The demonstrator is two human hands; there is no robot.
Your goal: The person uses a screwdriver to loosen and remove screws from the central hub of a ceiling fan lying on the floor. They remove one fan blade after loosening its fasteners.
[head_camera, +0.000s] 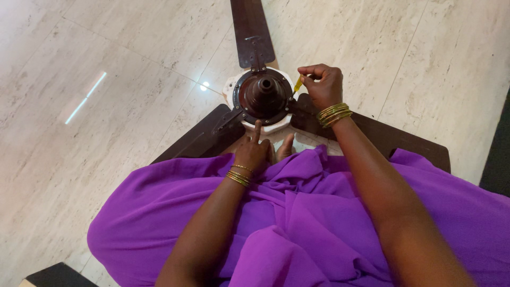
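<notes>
Scene: A person seated on a pale marble-patterned floor (122, 106) works over a dismantled ceiling fan (264, 95) lying flat, seen from a head-worn camera looking straight down.

Right hand: The right hand (322, 85) hovers at the fan hub's right edge, wrist bent, fingers curled tight and pinching a small yellow-handled tool (298, 84). Its tip angles down-left to the rim of the motor housing; whether it is a screwdriver cannot quite be made out at this size.

Left hand: The left hand (253, 152) rests at the near edge of the hub, index finger stretched forward and touching the white lower rim, the other fingers loosely folded, holding nothing.

Arms: Both forearms reach forward over a purple garment (297, 223) that covers the lap; gold bangles (333, 114) ring the right wrist, with more on the left.

Fan: The dark brown motor housing sits in the centre, on a white base. One brown blade (251, 32) runs away to the top edge, a second (196, 139) to the lower left, a third (388, 135) to the right under the right forearm.

Open room: Bare floor spreads wide to the left and upper right of the fan. A dark edge (496, 154) borders the right side, and a dark block (56, 276) sits at the bottom left corner.
</notes>
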